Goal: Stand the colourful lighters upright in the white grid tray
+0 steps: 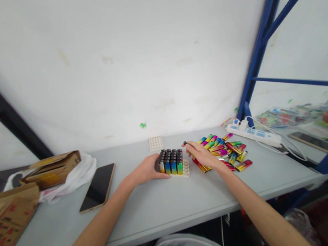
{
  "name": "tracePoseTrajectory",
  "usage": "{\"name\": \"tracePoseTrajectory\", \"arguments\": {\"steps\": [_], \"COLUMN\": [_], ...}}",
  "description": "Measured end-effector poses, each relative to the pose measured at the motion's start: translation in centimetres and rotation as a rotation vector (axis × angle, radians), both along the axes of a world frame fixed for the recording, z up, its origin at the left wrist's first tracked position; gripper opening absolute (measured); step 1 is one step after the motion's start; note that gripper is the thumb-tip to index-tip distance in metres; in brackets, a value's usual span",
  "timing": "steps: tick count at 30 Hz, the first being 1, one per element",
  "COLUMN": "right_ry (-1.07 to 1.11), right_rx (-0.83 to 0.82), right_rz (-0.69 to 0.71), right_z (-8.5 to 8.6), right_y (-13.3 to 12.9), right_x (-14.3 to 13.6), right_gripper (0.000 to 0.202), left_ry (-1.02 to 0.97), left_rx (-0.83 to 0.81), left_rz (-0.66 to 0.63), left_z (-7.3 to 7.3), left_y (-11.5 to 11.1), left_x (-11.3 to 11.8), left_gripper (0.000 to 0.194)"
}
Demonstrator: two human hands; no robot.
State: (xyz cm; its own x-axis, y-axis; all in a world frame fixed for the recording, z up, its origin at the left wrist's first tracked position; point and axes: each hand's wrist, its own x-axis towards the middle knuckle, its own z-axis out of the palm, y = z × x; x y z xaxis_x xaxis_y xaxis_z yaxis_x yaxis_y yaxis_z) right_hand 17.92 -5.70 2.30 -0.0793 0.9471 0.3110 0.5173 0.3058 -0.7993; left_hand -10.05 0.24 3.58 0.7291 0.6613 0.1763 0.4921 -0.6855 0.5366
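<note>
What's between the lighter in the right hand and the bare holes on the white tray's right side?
Nothing visible. The lighter in the right hand is just beyond the bare right edge of the white tray. The upright lighters and left hand are left of those holes.

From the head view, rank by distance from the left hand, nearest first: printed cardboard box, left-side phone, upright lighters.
1. Upright lighters, at the left hand.
2. Left-side phone, left of the hand.
3. Printed cardboard box, farther left, at the picture's edge.
</note>
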Motion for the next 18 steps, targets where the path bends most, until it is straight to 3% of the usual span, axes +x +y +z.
{"name": "tracePoseTrajectory", "arguments": {"steps": [5,18], "right_ry": [0.007,-0.179], "right_rx": [0.094,0.096], "right_rz": [-0.008,0.028], "right_z": [0.30,0.87], "right_y": [-0.17,-0.71], "right_x": [0.22,0.35], "right_gripper": [0.029,0.021], "left_ry": [-0.017,-0.017], "left_rx": [-0.005,-0.008], "left_rz": [-0.003,-0.023], "left_z": [0.08,-0.15], "left_y": [-0.05,0.11], "left_x": [-0.01,-0.09], "left_gripper": [0.074,0.075]}}
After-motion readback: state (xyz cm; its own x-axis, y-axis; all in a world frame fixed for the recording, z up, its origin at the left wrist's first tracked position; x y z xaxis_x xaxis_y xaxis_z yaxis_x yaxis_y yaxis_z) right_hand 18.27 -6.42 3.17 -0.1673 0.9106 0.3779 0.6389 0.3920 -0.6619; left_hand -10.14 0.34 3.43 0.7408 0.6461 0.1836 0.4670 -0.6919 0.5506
